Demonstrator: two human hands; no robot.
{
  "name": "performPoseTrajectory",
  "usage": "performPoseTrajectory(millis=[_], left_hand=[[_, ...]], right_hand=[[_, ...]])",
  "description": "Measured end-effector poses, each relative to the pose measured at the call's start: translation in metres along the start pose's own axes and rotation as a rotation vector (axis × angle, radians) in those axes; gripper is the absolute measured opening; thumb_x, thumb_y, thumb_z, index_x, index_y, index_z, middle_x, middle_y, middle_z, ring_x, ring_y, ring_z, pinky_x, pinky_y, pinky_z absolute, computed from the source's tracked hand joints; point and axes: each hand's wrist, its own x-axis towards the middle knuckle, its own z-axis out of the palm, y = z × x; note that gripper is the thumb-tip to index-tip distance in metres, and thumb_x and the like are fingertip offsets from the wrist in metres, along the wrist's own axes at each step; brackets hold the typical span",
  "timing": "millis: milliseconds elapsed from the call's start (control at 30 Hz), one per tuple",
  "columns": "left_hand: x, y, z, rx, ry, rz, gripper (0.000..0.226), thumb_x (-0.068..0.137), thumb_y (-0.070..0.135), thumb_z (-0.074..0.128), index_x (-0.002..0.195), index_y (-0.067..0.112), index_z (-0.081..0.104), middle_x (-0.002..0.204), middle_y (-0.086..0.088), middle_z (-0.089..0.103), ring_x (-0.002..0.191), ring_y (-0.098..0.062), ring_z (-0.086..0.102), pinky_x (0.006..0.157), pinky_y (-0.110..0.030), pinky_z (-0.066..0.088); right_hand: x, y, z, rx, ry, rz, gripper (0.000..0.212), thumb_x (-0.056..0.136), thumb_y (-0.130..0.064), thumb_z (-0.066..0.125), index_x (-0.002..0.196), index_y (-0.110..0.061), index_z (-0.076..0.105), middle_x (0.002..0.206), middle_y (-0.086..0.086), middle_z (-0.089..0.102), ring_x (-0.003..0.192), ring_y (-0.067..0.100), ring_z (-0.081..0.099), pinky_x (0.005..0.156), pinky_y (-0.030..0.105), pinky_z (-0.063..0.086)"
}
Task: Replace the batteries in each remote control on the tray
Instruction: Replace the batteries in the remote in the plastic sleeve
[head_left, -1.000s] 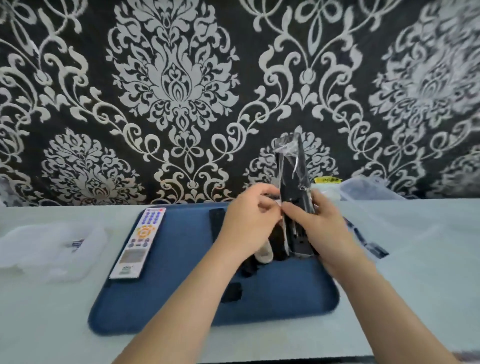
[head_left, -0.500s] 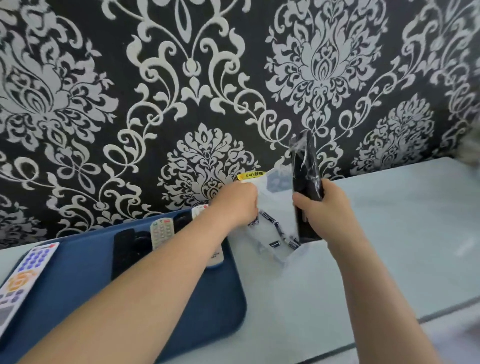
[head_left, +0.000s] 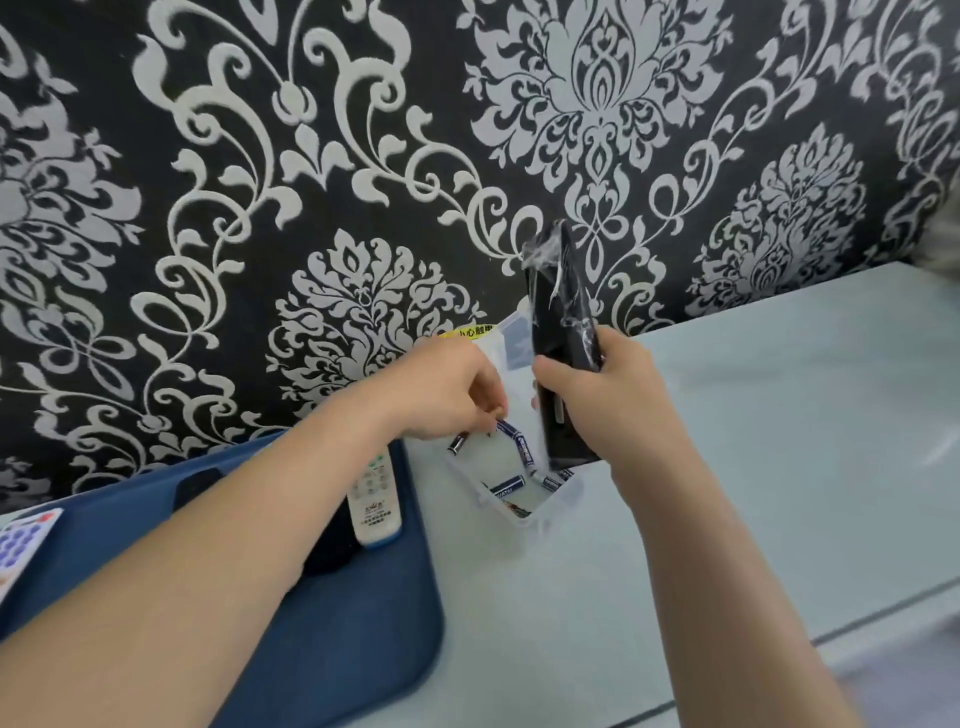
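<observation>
My right hand (head_left: 608, 384) grips a black remote control (head_left: 561, 332) wrapped in clear film, held upright above the table. My left hand (head_left: 447, 389) reaches into a clear plastic box (head_left: 540, 512) of blue batteries (head_left: 522, 447), its fingers curled down onto one; whether it pinches it is hidden. The box stands on the table just right of the blue tray (head_left: 363, 623). A white remote (head_left: 375, 499) lies at the tray's right side, a dark remote (head_left: 332, 545) partly under my forearm, and a blue-buttoned remote (head_left: 23, 540) at the far left edge.
The pale table (head_left: 779, 441) runs to the right and front of the box. A black-and-white patterned wall (head_left: 363, 156) stands right behind the tray and box. A yellow label (head_left: 472, 331) shows on the box's far side.
The view has swung right, away from the tray. My left hand let go of the black remote and went down into the battery box. My right hand keeps the remote upright.
</observation>
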Motion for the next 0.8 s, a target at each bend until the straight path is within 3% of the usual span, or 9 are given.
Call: performPoseTrajectory(millis=[133,200,267,367,433,567,667,733,800], left_hand=[[-0.015,0.025,0.005,-0.047,-0.398,0.097,0.024,0.085,0.014,0.07,0.073,0.035,0.068,0.079,0.019,0.073,0.069,0.007,0.062,0.063,-0.009,0.047],[-0.011,0.032,0.011,0.037,-0.389,0.101,0.012,0.082,0.017,0.073,0.08,0.028,0.075,0.061,0.029,0.064,0.055,0.013,0.054,0.051,-0.002,0.037],[-0.006,0.038,0.015,0.141,-0.398,0.087,0.007,0.08,0.02,0.075,0.085,0.024,0.076,0.069,0.025,0.067,0.051,0.012,0.051,0.048,0.0,0.035],[-0.002,0.044,0.021,0.253,-0.435,0.074,0.03,0.081,0.021,0.072,0.057,0.03,0.057,0.056,0.02,0.054,0.047,0.009,0.048,0.043,-0.001,0.033],[-0.001,0.045,0.023,0.32,-0.432,0.065,0.032,0.082,0.023,0.07,0.057,0.027,0.051,0.056,0.017,0.048,0.051,0.0,0.045,0.045,-0.005,0.034],[-0.008,0.048,0.023,0.409,-0.321,0.07,0.036,0.084,0.029,0.067,0.057,0.022,0.045,0.059,0.008,0.042,0.05,-0.008,0.036,0.045,-0.019,0.029],[-0.011,0.037,0.017,0.377,-0.208,0.1,0.024,0.086,0.025,0.065,0.066,0.016,0.055,0.066,0.003,0.054,0.058,-0.014,0.048,0.049,-0.023,0.035],[-0.013,0.022,0.012,0.13,-0.031,0.076,0.003,0.086,0.022,0.066,0.085,0.019,0.067,0.078,0.003,0.065,0.073,-0.017,0.059,0.062,-0.025,0.045],[-0.027,0.012,0.007,-0.314,0.148,-0.02,0.009,0.088,0.016,0.066,0.095,0.023,0.067,0.085,0.002,0.071,0.079,-0.016,0.068,0.072,-0.027,0.054]], right_hand=[[0.002,-0.003,0.001,0.068,0.001,0.04,0.014,0.08,-0.012,0.065,0.087,-0.001,0.058,0.089,0.025,0.068,0.087,0.042,0.069,0.079,0.057,0.057],[0.001,-0.002,0.0,0.044,-0.009,0.033,0.017,0.081,-0.011,0.064,0.088,0.003,0.057,0.082,0.025,0.064,0.079,0.039,0.068,0.075,0.046,0.059],[0.0,-0.001,0.0,0.006,-0.015,0.038,0.016,0.083,-0.011,0.064,0.09,0.002,0.058,0.072,0.012,0.06,0.068,0.025,0.059,0.064,0.031,0.05],[0.001,0.003,-0.002,0.066,-0.017,0.089,0.02,0.082,-0.011,0.063,0.092,0.005,0.059,0.074,0.01,0.06,0.068,0.022,0.055,0.065,0.031,0.046],[0.001,0.004,-0.002,0.101,0.002,0.121,0.02,0.082,-0.011,0.064,0.091,0.005,0.058,0.074,0.009,0.06,0.069,0.023,0.056,0.067,0.033,0.047],[0.0,0.005,-0.003,0.135,-0.001,0.139,0.02,0.083,-0.012,0.063,0.093,0.005,0.059,0.078,0.012,0.063,0.072,0.023,0.056,0.069,0.033,0.048],[-0.002,0.003,-0.005,0.187,0.005,0.134,0.024,0.081,-0.012,0.064,0.094,0.007,0.058,0.08,0.018,0.064,0.073,0.024,0.058,0.074,0.04,0.054],[-0.004,-0.001,-0.008,0.236,0.005,0.121,0.023,0.079,-0.014,0.065,0.093,0.004,0.058,0.087,0.025,0.067,0.075,0.032,0.066,0.081,0.051,0.057],[-0.007,-0.008,-0.011,0.36,-0.027,0.131,0.015,0.087,-0.01,0.063,0.1,-0.003,0.059,0.092,0.024,0.067,0.077,0.034,0.073,0.076,0.049,0.059]])
